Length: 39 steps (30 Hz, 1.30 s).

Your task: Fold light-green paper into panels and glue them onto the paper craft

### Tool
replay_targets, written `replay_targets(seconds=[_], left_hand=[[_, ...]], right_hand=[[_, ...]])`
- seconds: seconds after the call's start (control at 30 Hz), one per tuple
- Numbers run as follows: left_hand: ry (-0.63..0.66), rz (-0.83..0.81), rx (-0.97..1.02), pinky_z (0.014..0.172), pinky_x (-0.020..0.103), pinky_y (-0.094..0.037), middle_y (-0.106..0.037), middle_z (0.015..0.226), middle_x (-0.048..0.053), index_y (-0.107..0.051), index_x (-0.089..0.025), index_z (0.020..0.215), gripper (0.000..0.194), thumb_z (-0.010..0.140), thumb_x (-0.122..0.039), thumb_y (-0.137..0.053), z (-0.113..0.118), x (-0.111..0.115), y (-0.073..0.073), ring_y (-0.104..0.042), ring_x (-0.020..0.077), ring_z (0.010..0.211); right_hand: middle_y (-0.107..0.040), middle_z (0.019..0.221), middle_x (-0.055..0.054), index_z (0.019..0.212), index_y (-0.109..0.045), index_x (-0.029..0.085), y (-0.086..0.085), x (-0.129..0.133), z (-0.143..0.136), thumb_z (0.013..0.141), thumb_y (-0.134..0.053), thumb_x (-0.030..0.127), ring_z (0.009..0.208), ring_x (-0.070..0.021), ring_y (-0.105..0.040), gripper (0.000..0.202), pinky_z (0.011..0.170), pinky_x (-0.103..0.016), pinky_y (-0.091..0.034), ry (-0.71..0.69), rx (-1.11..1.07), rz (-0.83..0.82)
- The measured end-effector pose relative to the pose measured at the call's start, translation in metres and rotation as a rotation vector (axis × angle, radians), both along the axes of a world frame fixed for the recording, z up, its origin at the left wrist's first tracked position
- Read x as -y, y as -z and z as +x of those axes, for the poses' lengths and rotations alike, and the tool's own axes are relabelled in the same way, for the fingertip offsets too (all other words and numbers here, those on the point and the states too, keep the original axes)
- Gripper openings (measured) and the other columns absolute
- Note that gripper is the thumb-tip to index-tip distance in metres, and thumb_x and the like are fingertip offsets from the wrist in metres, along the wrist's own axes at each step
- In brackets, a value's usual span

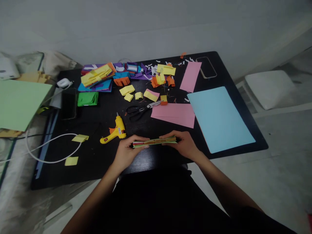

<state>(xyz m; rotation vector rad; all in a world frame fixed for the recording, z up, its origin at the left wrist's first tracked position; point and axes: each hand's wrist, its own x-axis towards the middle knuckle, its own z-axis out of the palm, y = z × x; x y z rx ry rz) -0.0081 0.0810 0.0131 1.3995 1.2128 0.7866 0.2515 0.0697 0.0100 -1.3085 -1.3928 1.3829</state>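
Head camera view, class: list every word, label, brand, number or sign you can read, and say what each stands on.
No text can be read.
Yellow plastic glue gun: pale label on its body, too small to read.
Same gun: dark patch near its handle end, too blurred to read.

Left hand [126, 150], right hand [183, 143]: apparent pinch-grips

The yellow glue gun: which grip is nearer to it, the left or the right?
Left. The left grip is beside the yellow glue gun, slightly right and nearer the body; the right grip is much farther right.
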Motion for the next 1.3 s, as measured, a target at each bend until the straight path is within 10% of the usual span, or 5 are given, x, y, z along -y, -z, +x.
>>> replay_targets(seconds=[0.37,0.53,0.7,1.0,1.3], left_hand=[[-0.171,-0.034,-0.014,0.061,0.028,-0.057,-0.073,0.090,0.001,-0.059,-0.023,0.123,0.044,0.088,-0.042,-0.077,0.008,-0.002,0.010,-0.071,0.0178,0.073],[-0.192,0.378,-0.518,0.095,0.051,-0.059,-0.063,0.134,0.020,-0.052,-0.015,0.140,0.055,0.094,-0.037,-0.072,0.015,0.004,0.011,-0.068,0.0322,0.117],[0.023,0.748,-0.798,0.124,0.060,-0.035,-0.049,0.161,0.023,-0.050,-0.016,0.150,0.046,0.104,-0.017,-0.052,0.031,0.025,0.010,-0.042,0.0366,0.154],[0.351,0.606,-0.905,0.133,0.060,-0.017,-0.028,0.173,0.022,-0.007,-0.011,0.170,0.091,0.103,-0.054,-0.052,0.032,0.048,0.021,-0.024,0.0368,0.163],[0.362,0.585,-0.933,0.133,0.060,-0.017,-0.026,0.174,0.023,-0.005,-0.009,0.170,0.087,0.103,-0.039,-0.052,0.034,0.046,0.016,-0.021,0.0345,0.164]], right_hand=[[-0.079,0.097,-0.005,0.120,-0.069,0.022,-0.001,0.000,-0.006,0.078,-0.087,0.041,0.083,-0.0239,-0.076,0.049,0.074,-0.039,-0.063,0.157,0.108,-0.188],[-0.068,0.137,-0.017,0.146,-0.055,0.021,0.005,0.015,-0.023,0.088,-0.079,0.032,0.125,-0.0353,-0.066,0.063,0.106,-0.060,-0.056,0.288,0.563,0.240],[-0.058,0.156,-0.014,0.148,-0.058,0.019,0.014,0.027,-0.038,0.104,-0.041,0.006,0.154,-0.0277,-0.045,0.049,0.125,-0.051,-0.044,-0.001,0.790,0.645],[-0.033,0.172,-0.018,0.170,-0.018,0.011,0.022,0.035,-0.031,0.108,-0.038,0.015,0.164,-0.0300,-0.022,0.065,0.132,-0.060,-0.028,-0.342,0.885,0.572],[-0.024,0.174,-0.017,0.171,-0.009,0.010,0.021,0.036,-0.017,0.107,-0.049,0.025,0.164,-0.0305,-0.020,0.077,0.134,-0.058,-0.023,-0.478,0.877,0.575]])
